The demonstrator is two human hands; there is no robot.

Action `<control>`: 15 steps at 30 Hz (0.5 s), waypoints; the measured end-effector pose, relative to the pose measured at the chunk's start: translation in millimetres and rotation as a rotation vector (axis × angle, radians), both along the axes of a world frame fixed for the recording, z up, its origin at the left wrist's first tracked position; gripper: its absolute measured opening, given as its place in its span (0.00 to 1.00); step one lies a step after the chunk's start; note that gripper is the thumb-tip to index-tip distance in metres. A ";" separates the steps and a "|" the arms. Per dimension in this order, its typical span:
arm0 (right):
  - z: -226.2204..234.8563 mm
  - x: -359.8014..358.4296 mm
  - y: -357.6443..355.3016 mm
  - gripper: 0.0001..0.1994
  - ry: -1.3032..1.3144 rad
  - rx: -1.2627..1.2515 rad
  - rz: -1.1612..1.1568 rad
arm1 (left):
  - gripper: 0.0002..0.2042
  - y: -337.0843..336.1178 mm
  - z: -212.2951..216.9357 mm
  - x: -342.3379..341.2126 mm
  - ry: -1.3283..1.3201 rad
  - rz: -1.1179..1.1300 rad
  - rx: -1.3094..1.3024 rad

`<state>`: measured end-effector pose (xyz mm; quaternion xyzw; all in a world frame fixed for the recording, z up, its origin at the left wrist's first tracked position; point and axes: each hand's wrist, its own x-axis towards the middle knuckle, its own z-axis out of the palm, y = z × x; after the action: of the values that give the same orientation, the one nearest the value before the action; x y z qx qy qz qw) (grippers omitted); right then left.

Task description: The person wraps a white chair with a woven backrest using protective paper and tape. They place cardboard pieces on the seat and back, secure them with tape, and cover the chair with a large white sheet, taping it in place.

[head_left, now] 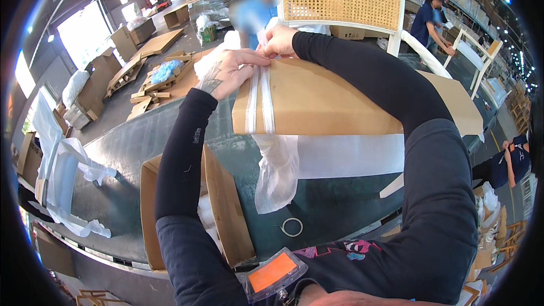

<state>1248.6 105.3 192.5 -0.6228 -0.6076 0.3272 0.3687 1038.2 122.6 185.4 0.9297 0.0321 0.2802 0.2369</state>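
Your left hand (226, 73) lies on the top left corner of the cardboard sheet (328, 99), fingers curled around the clear plastic strip (259, 102) — a loose grip, palm down. Your right hand (279, 41) sits just beside it at one o'clock, pinched shut on the same strip at the sheet's upper edge. The strip runs down across the cardboard toward six o'clock and hangs onto the dark green table (141, 147). At seven o'clock of the sheet stands an open cardboard box (226, 209) — a small ring (292, 226) lies near it.
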 end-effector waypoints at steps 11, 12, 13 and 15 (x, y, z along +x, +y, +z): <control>44.5 87.6 -10.5 0.17 -0.818 1.107 -0.704 | 0.16 -11.4 -11.4 36.9 -0.070 -0.004 -0.222; 63.9 68.8 -7.6 0.11 -0.672 1.038 -0.384 | 0.16 -9.5 -13.1 31.1 -0.061 0.031 -0.243; 71.7 54.6 -14.1 0.09 -0.449 0.732 -0.132 | 0.16 -7.2 -13.4 27.5 -0.061 0.052 -0.228; 62.6 -8.4 -19.4 0.09 -0.225 0.467 0.434 | 0.16 4.1 -20.2 -8.8 -0.041 0.166 -0.217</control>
<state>1240.2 85.9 255.1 -0.4097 -0.8216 0.1791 0.3536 1029.5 126.7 165.1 0.8867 0.1342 0.3126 0.3130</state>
